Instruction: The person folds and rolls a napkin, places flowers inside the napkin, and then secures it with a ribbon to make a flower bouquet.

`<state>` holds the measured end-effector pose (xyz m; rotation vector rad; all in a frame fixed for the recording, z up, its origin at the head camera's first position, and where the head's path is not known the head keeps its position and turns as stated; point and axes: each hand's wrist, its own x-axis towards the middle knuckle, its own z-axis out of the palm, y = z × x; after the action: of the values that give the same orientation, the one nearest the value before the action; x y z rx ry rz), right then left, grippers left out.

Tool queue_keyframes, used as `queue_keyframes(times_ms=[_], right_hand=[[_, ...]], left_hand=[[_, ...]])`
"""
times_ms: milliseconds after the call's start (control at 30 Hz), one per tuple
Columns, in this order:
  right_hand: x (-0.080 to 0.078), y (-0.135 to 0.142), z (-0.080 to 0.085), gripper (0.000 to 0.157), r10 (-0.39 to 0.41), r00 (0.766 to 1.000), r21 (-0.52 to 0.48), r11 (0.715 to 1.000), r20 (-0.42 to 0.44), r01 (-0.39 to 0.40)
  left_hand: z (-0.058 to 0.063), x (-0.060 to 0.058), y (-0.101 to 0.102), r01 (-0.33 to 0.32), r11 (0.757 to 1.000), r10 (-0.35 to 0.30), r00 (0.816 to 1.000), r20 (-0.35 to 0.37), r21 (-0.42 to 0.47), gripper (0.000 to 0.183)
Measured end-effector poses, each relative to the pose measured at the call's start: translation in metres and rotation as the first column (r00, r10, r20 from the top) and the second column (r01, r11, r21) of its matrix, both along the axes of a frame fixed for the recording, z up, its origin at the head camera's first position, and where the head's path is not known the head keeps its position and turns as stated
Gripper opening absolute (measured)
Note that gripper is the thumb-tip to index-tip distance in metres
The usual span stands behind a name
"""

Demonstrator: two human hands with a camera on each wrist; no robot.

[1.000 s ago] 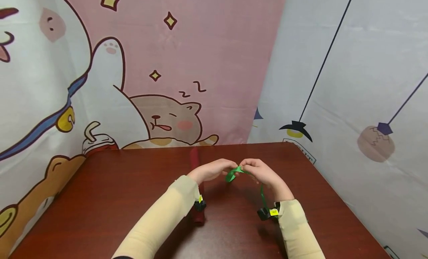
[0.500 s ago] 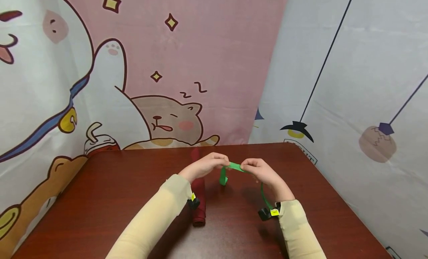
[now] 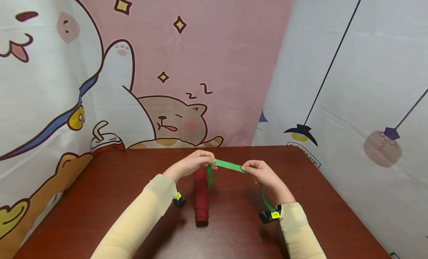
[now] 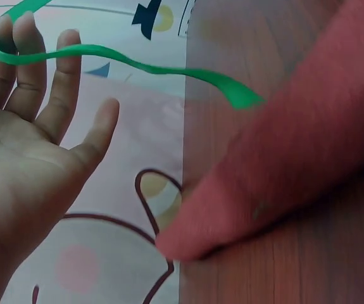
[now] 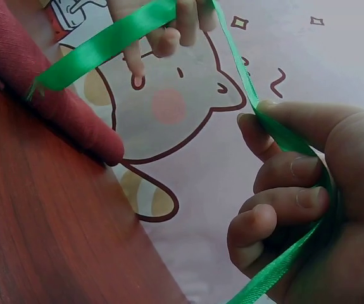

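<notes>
A green satin ribbon (image 3: 229, 165) is stretched between both hands above the table. My left hand (image 3: 197, 163) pinches it near one end, and the loose end hangs down beside a rolled dark red cloth (image 3: 201, 199). In the left wrist view that ribbon tail (image 4: 150, 68) trails toward the red roll (image 4: 283, 145). My right hand (image 3: 265, 175) pinches the ribbon between thumb and forefinger. The right wrist view shows the rest of the ribbon (image 5: 289, 136) running through the palm under curled fingers (image 5: 295, 174) and down out of frame.
The roll lies lengthwise on the brown wooden table (image 3: 133, 199), left of the middle. A printed cartoon curtain (image 3: 230, 65) hangs behind the table's far edge and along the sides. Each wrist wears a small black camera (image 3: 266, 216).
My left hand has moved left along the ribbon, away from the right hand, so the stretch between them is longer and straighter. The right hand stays nearly in place.
</notes>
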<state>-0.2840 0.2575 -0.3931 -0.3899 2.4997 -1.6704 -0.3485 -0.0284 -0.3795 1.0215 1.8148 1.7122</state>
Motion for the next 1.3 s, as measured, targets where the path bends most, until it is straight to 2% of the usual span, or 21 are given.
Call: queue_keyframes(times_ms=[233,433,667,867,1067,1300], right_hand=[[-0.001,-0.001,-0.005,0.028,0.010,1.000,0.029,1.000,-0.003,-0.010],[0.000,-0.002,-0.007,0.025,0.009,1.000,0.027,1.000,0.008,-0.009],[-0.004,-0.006,-0.012,0.023,0.076,0.997,0.032,0.996,0.029,-0.077],[-0.011,-0.007,-0.014,0.023,0.101,0.993,0.052,0.993,0.056,-0.104],[-0.020,-0.003,-0.011,0.023,0.145,0.989,0.089,0.985,0.021,-0.146],[-0.026,0.005,-0.005,0.024,0.142,0.987,0.081,0.986,0.077,-0.148]], left_hand=[[-0.001,0.000,-0.029,-0.032,0.999,0.031,0.999,-0.027,-0.042,0.023],[-0.005,0.005,-0.051,-0.050,0.996,0.047,0.998,-0.031,-0.080,0.029],[-0.013,0.010,-0.082,-0.069,0.987,0.060,0.996,-0.059,-0.148,0.031],[-0.018,0.012,-0.109,-0.094,0.981,0.085,0.994,-0.062,-0.170,0.031],[-0.014,0.017,-0.133,-0.128,0.977,0.124,0.992,-0.038,-0.169,0.031],[-0.010,0.019,-0.157,-0.178,0.966,0.178,0.984,-0.015,-0.189,0.027]])
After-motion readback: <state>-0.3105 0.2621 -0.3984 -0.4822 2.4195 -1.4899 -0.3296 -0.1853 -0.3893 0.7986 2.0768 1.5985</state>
